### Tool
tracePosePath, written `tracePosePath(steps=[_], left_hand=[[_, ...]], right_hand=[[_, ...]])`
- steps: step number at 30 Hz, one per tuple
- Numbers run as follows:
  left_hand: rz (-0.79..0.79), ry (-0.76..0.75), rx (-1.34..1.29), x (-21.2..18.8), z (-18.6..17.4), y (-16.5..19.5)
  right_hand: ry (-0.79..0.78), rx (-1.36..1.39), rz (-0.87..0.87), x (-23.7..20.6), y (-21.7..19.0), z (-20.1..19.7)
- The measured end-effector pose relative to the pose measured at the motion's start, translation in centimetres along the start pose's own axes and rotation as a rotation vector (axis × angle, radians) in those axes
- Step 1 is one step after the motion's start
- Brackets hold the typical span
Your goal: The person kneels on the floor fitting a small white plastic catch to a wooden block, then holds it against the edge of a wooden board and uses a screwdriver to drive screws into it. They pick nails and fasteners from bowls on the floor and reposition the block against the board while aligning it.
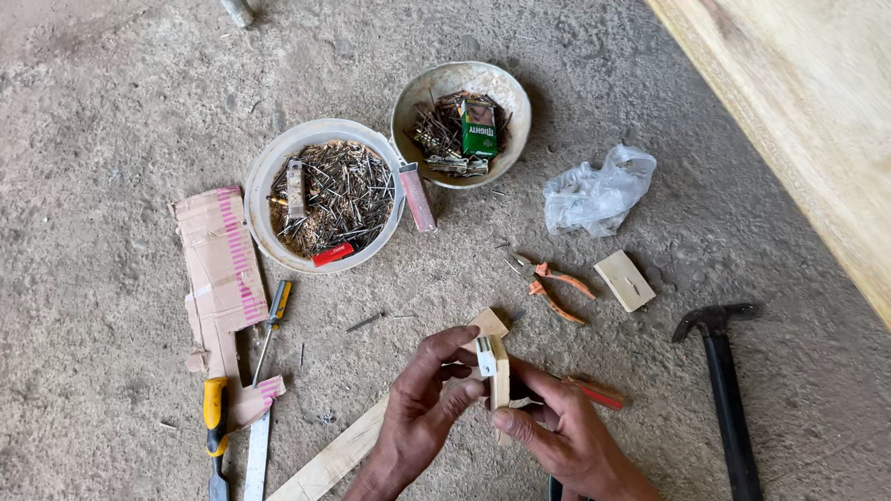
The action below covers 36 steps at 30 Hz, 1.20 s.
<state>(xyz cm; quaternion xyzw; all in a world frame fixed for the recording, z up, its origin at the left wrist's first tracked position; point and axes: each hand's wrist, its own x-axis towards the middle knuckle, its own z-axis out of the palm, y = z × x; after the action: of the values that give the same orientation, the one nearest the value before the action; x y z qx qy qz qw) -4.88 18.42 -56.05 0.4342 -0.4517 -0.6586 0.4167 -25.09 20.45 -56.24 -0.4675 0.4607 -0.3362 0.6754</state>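
A small wooden block, judged light, stiff and best gripped by its flat faces, is held above the concrete floor, pinched between closed left hand and right hand

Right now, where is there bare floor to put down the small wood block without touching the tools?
Bare concrete lies left of the cardboard scrap, and between the plastic bag and the plywood board. A smaller patch lies between the pliers and the hammer. It is crowded around the two nail bowls and beside the screwdrivers.
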Motion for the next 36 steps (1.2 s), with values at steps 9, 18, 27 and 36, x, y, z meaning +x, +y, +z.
tracePosePath(steps=[9, 18, 27, 36], left_hand=[[0.323, -0.017, 0.526, -0.3, -0.4, 1.1], [0.381, -0.254, 0.666, -1.2, -0.6, 2.7], [0.478, -0.21, 0.705, -2.0, 0.6, 2.3], [0.368, -0.137, 0.574, -1.7, 1.8, 2.3]], right_hand=[[-0.071, -0.169, 0.035, -0.8, 0.5, -0.3], [-0.16, -0.561, -0.183, -0.6, 1.1, -1.9], [-0.078, -0.69, -0.482, 1.0, 0.9, -2.7], [-0.068, -0.516, -0.296, 1.2, 0.5, -2.3]])
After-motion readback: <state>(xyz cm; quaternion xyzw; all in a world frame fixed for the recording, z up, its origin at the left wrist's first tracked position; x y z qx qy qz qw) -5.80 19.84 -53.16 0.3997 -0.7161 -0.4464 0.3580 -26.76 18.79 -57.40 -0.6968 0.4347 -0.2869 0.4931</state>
